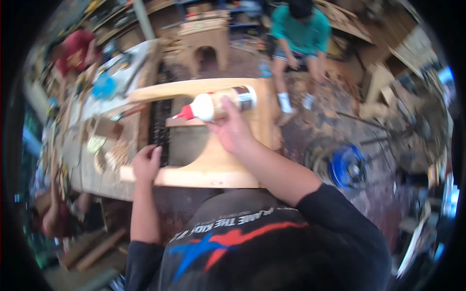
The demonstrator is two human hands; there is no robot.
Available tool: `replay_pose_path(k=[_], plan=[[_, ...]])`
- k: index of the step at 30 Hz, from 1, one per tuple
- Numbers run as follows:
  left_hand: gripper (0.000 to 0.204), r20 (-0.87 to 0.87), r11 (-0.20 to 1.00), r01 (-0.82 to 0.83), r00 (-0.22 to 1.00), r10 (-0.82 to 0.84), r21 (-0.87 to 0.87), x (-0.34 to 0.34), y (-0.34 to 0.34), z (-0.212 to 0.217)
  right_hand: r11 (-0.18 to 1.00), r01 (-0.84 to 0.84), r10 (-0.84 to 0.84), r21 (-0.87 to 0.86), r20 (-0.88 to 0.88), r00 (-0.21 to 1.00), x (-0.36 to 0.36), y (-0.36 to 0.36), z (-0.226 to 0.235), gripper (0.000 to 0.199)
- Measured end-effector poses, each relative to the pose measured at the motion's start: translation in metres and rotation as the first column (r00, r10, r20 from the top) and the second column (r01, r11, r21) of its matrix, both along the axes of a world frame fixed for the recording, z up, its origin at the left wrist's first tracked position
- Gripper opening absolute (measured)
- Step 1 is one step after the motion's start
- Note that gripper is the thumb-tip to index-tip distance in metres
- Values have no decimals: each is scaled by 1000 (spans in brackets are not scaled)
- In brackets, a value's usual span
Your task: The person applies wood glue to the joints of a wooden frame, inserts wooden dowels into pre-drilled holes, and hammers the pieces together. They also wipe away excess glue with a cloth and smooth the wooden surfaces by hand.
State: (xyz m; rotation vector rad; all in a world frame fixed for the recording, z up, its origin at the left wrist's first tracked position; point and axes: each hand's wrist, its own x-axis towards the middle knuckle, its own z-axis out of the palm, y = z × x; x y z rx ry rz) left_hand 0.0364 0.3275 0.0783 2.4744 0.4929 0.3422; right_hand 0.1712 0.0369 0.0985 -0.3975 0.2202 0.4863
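My right hand [232,127] is closed around a glue bottle [206,107], tilted on its side. Its white body carries a tan and dark label, and its red nozzle points left. Below the bottle lies a pale wooden frame [233,167] with a curved inner edge, two long side pieces and a crossbar [182,122]. My left hand [147,164] is beside the left part of the near side piece, fingers curled in and thumb up. Blur hides whether anything is inside it, and contact with the wood cannot be made out.
A workbench [80,167] at left bears a wooden block [106,128] and wood bits [117,153]. A wooden stool [205,41] stands beyond. A person in green [301,29] sits far right; one in red [75,53] is far left. A blue round object [347,166] sits right.
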Motion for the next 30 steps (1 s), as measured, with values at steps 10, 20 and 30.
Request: replay_pose_path(k=[10, 20, 30], plan=[[112, 465, 903, 321, 870, -163, -286, -14, -32, -14, 922, -351, 358, -164, 16, 934, -75, 111, 38, 63], [94, 522, 515, 277, 742, 422, -811, -98, 24, 7, 717, -660, 685, -222, 54, 726, -139, 201, 41, 56], [57, 644, 813, -302, 498, 580, -498, -149, 228, 17, 606, -609, 712, -512, 7, 702, -137, 182, 28, 38]])
